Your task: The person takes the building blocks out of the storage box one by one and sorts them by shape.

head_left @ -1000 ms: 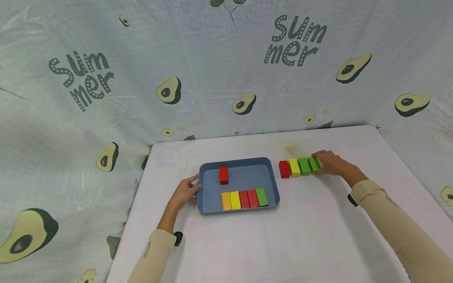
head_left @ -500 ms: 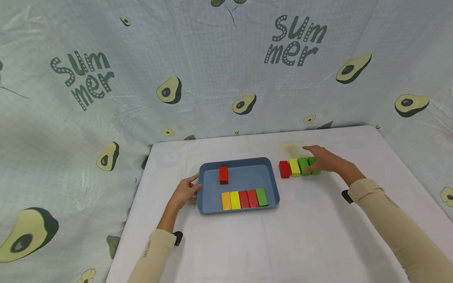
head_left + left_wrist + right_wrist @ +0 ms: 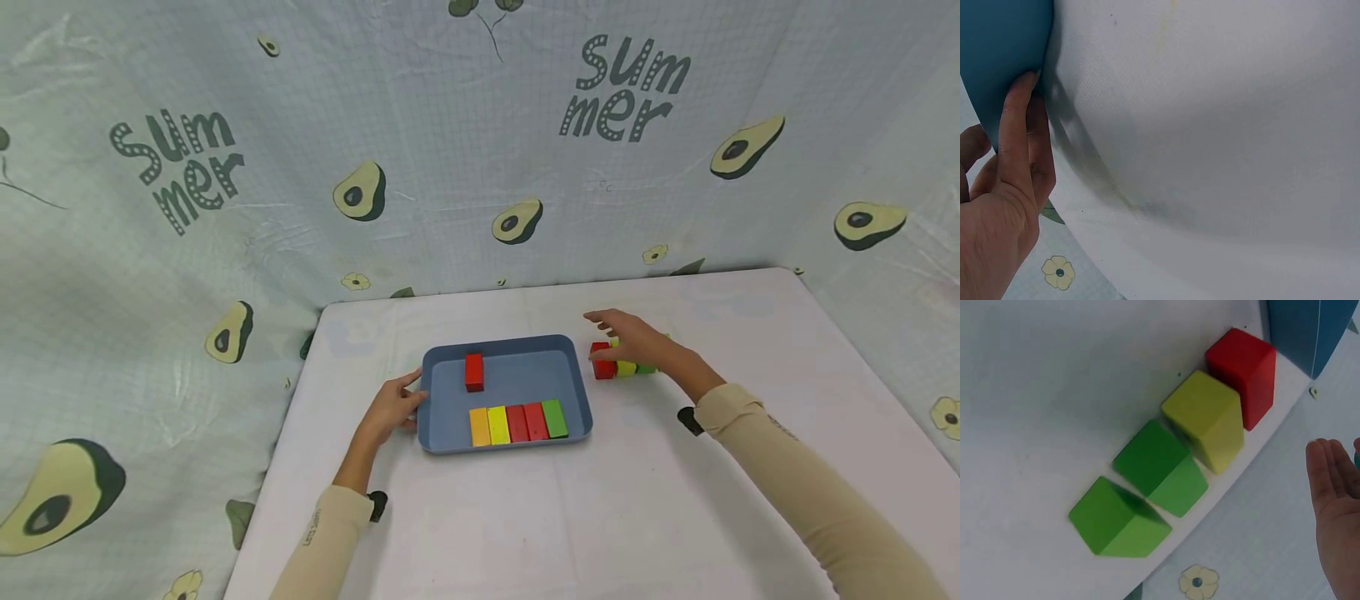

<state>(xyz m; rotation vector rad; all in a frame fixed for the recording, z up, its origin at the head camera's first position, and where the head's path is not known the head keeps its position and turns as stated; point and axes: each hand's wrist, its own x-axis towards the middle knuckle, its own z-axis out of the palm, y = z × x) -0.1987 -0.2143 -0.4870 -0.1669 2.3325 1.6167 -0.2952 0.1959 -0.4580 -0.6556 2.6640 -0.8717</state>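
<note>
A shallow blue-grey tray [image 3: 517, 379] lies on the table in the head view. My left hand [image 3: 392, 408] grips its left rim, fingers against the wall, as the left wrist view shows. Inside, one red block [image 3: 474, 372] sits apart near the back; an orange block [image 3: 480, 427], a yellow block [image 3: 498, 425], two red blocks [image 3: 517, 423] and a green block [image 3: 555, 418] line the front. My right hand [image 3: 633, 340], fingers extended and holding nothing, hovers above a row right of the tray: red [image 3: 1241, 359], yellow [image 3: 1200, 403] and two green blocks [image 3: 1150, 456], partly hidden in the head view.
A white cloth covers the table [image 3: 510, 525]. Behind and beside it hangs a pale curtain [image 3: 450, 150] printed with avocados and lettering. The table's back edge runs a short way behind the tray and the row.
My right hand has moved left along the row, from the rightmost green block to above the red and yellow ones. The left hand, tray and blocks have stayed put.
</note>
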